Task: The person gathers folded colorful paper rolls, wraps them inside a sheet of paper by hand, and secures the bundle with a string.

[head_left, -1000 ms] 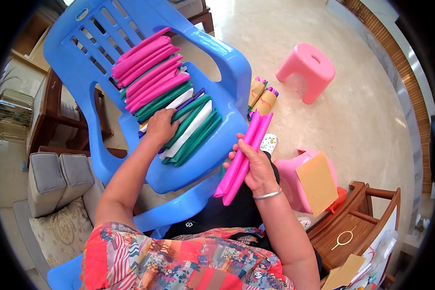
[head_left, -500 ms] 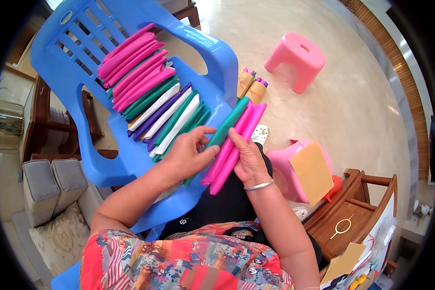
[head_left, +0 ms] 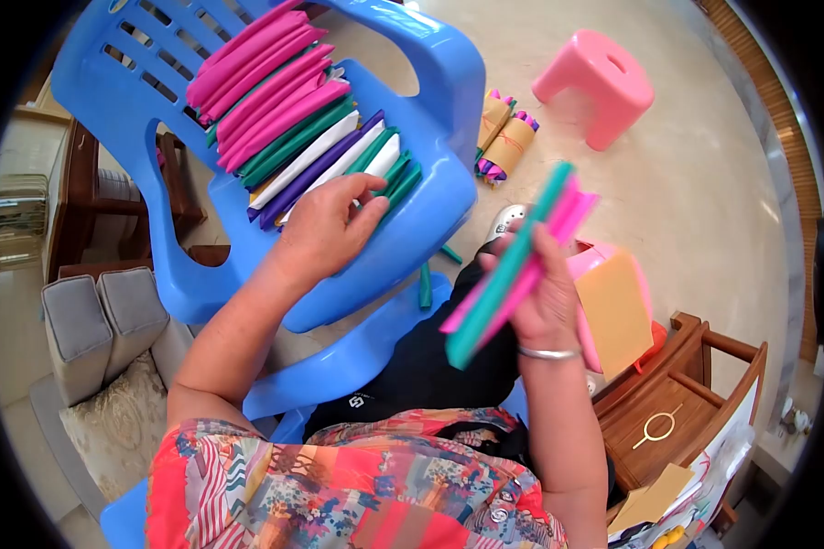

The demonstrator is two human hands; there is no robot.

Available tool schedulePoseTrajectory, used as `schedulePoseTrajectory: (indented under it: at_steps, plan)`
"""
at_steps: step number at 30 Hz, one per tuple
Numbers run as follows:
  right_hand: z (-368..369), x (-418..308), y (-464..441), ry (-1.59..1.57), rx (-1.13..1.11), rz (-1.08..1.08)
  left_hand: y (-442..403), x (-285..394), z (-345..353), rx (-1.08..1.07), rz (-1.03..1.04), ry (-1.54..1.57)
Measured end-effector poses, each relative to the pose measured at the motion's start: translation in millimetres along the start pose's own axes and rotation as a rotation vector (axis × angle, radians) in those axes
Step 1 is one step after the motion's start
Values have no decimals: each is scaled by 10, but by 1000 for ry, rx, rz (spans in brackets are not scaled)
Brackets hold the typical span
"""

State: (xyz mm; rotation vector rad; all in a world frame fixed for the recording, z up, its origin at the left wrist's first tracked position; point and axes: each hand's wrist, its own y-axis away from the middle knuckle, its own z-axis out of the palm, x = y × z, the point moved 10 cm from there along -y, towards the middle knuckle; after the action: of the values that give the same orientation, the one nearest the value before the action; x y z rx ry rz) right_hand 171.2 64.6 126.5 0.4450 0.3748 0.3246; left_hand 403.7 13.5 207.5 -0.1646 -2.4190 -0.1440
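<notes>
My right hand [head_left: 547, 297] is wrapped around a small bunch of slim rolls, a green roll [head_left: 513, 265] over pink rolls [head_left: 572, 212], slightly blurred by motion. My left hand [head_left: 325, 224] hovers at the front end of the row on the blue chair [head_left: 439, 183], thumb and forefinger apart beside the green rolls [head_left: 403, 183]. Behind it in that row lie white, purple and green rolls, then many pink rolls [head_left: 265, 50]. Whether the left fingers touch a roll is unclear.
Two bundles of rolls wrapped in brown paper [head_left: 510, 144] rest on the floor near a pink stool [head_left: 604, 87]. Another pink stool carries a tan sheet [head_left: 621, 311]. Green rolls [head_left: 426, 285] show below the chair's edge. A wooden table [head_left: 655, 393] stands at right.
My left hand has left the held rolls and moved to the row on the chair. My right hand has shifted right with its bunch, turning it. The view has shifted too.
</notes>
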Motion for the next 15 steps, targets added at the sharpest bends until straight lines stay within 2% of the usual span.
schedulePoseTrajectory:
  at_steps: [3, 5, 7, 9, 12, 15]
  plan:
    - [-162, -555, 160, -135, -102, -118, 34, -390, 78, 37, 9, -75]
    - [-407, -943, 286, -109, -150, -190, 81, -515, 143, 36, -22, -52]
    - [-746, -1214, 459, -86, -41, -247, 124, -583, 192, 35, -39, -43]
    - [-971, -1328, 601, -94, -47, -240, 155, -598, 234, 30, -35, -49]
    - [-1355, -1414, 773, -32, 62, -287, 196, -462, 484, -66, 72, 68]
    - [-1664, -1402, 904, -17, 190, -328, 232, -166, 983, -253, 304, -23]
